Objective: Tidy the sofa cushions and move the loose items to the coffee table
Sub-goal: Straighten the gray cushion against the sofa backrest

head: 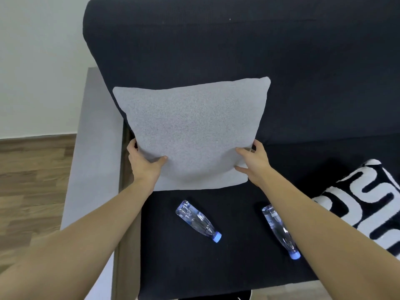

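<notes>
A light grey cushion (192,131) stands upright against the backrest of the dark navy sofa (216,50), at its left end. My left hand (145,163) grips the cushion's lower left edge, and my right hand (253,163) grips its lower right edge. Two clear plastic bottles with blue caps lie on the seat in front of the cushion: one bottle (197,220) in the middle, the other bottle (279,230) partly hidden under my right forearm. A black-and-white patterned cushion (368,202) lies on the seat at the right.
The sofa's grey armrest (91,148) runs along the left side. Beyond it are a wooden floor (28,191) and a white wall (39,61). The coffee table is not in view.
</notes>
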`<state>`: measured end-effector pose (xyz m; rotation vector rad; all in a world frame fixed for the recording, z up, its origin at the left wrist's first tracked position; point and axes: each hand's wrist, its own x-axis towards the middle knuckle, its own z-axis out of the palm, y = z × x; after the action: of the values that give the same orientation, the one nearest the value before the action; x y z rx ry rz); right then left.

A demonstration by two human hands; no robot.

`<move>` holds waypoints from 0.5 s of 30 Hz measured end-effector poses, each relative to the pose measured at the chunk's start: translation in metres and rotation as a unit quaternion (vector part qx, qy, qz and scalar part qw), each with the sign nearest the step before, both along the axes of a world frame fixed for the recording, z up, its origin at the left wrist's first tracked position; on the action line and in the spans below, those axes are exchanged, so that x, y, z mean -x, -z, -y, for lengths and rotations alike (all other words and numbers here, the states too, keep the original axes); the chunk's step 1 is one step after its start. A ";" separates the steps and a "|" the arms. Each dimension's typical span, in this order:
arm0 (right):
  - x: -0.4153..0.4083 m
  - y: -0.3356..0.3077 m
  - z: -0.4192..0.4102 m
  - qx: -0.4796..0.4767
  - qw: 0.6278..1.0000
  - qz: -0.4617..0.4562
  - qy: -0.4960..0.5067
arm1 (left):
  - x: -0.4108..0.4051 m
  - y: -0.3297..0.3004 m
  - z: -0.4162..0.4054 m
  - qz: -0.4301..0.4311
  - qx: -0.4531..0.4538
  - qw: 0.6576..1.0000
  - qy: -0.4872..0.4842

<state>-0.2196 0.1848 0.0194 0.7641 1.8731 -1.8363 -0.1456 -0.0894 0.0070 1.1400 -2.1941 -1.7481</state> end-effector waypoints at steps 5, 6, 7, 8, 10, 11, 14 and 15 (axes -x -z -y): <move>-0.001 -0.019 -0.023 -0.064 0.998 -0.011 0.006 | 0.000 -0.024 -0.033 0.010 0.078 0.995 -0.062; -0.002 -0.023 -0.030 -0.069 0.997 -0.017 0.010 | 0.001 -0.031 -0.043 0.001 0.094 0.993 -0.067; -0.004 -0.028 -0.037 -0.075 0.997 -0.023 0.014 | 0.002 -0.037 -0.054 -0.009 0.112 0.992 -0.062; -0.005 -0.032 -0.042 -0.082 0.996 -0.028 0.017 | 0.003 -0.041 -0.063 -0.018 0.126 0.991 -0.047; -0.013 -0.041 -0.063 -0.101 0.994 -0.038 0.022 | 0.002 -0.052 -0.093 -0.040 0.121 0.992 -0.002; -0.018 -0.046 -0.077 -0.112 0.993 -0.041 0.024 | 0.002 -0.056 -0.110 -0.048 0.106 0.993 0.022; -0.037 -0.056 -0.131 -0.149 0.987 -0.041 0.034 | -0.001 -0.066 -0.172 -0.051 0.065 0.992 0.095; -0.044 -0.058 -0.153 -0.160 0.986 -0.039 0.041 | -0.002 -0.067 -0.195 -0.043 0.054 0.990 0.121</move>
<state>-0.1758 0.3377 0.0779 0.8967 2.2523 -1.6534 -0.1440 0.1054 0.0744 0.7874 -2.4248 -1.7033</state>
